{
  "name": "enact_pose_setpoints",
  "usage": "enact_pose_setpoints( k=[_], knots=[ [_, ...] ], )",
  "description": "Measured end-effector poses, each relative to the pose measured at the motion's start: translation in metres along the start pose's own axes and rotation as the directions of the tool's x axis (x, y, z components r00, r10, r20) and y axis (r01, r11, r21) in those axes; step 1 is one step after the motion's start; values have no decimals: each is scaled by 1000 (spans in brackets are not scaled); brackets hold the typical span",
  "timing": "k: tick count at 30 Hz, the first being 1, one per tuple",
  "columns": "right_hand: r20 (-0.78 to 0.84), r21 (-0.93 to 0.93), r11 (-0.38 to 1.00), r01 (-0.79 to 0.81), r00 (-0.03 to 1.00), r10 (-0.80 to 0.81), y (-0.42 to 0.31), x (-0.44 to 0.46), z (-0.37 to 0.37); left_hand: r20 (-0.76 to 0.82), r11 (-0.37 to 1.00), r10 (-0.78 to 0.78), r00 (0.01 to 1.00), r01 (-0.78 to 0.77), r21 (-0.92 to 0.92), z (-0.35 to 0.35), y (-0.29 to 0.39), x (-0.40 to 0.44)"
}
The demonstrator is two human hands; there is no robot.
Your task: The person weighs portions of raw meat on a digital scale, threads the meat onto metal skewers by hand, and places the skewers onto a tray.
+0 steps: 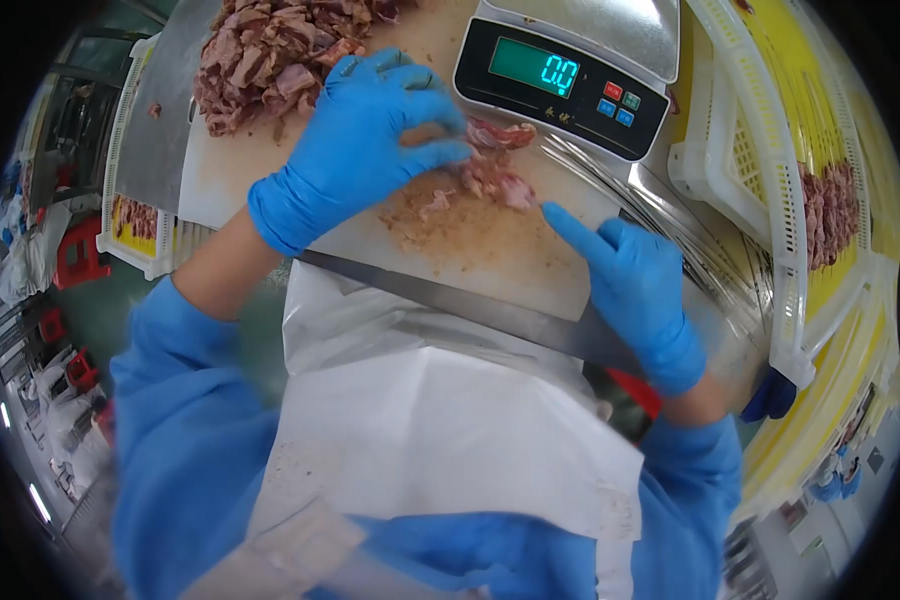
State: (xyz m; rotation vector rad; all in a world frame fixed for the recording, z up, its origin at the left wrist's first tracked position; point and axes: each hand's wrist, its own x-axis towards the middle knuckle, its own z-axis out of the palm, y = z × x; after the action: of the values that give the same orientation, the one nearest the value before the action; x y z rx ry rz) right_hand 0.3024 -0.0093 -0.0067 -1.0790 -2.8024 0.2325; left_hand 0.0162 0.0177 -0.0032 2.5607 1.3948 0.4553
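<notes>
My left hand (pixel 380 140), in a blue glove, reaches over the right edge of a pile of raw meat pieces (pixel 270 65). Its fingers are apart, and the thumb lies by a few loose meat pieces (pixel 495 175) on the white cutting board (pixel 240 175). My right hand (pixel 635 275), also gloved in blue, is at the board's right edge. Its index finger stretches towards the loose meat while the other fingers curl in; whatever they hold is hidden. Thin metal skewers (pixel 660 215) lie beyond this hand.
A digital scale (pixel 560 90) reading 0.0 stands behind the board. White-rimmed trays (pixel 785 200) on the right hold skewered meat (pixel 830 215) on yellow; another such tray (pixel 135 225) is at left. A metal strip (pixel 440 300) runs along the front edge.
</notes>
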Motion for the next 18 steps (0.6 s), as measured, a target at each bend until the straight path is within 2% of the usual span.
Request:
enact_pose_setpoints(
  k=[2,4,6,11,14,16,18],
  knots=[
    [29,23,999,-37,999,36,-8,-19,-4,-101,999,-50,994,52,10,1,12,5],
    [58,99,984,-151,988,146,-8,-42,-10,-108,998,-64,992,61,-28,-7,12,-4],
    [39,91,981,-172,985,169,-12,-55,-11,-112,996,-71,991,63,-70,-12,17,-8],
    [7,77,979,-189,982,189,-18,-46,-18,10,986,156,988,-156,64,2,24,-7],
    [50,40,983,-180,983,178,-18,-37,-13,25,978,187,982,-189,84,8,17,-2],
    [-2,136,978,-159,987,161,-19,-24,3,26,979,189,982,-191,76,10,18,-3],
    [-51,138,981,-137,988,145,-27,-1,10,22,977,196,980,-197,80,7,14,-1]
  ],
)
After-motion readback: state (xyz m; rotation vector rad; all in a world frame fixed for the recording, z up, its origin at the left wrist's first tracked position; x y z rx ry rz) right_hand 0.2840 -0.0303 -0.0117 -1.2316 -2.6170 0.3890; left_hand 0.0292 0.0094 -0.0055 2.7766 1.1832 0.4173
